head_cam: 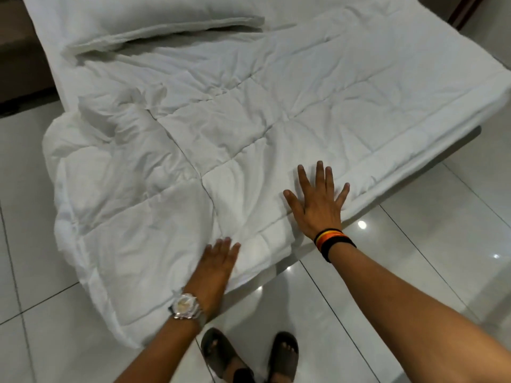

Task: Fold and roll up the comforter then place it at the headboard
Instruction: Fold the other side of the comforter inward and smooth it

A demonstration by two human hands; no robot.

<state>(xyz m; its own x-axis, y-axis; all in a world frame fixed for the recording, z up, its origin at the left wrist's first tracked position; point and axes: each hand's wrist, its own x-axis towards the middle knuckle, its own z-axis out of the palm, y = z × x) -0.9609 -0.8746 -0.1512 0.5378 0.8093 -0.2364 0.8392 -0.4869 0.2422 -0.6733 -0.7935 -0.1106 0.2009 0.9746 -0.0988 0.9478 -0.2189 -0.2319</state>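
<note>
A white quilted comforter (249, 128) lies spread over the bed, crumpled at its left side, where it spills off the mattress onto the floor. My right hand (318, 203) rests flat on it near the foot edge, fingers spread. My left hand (218, 264), with a watch on the wrist, lies flat on the comforter's near edge, fingers together and extended. Neither hand grips the fabric. At the far end of the bed, a white pillow (154, 23) sits toward the headboard side.
Glossy white floor tiles (414, 244) surround the bed. My feet in dark sandals (249, 355) stand at the foot of the bed. Dark furniture (16, 51) stands at the far left, and a dark wooden piece (467, 9) shows at the top right.
</note>
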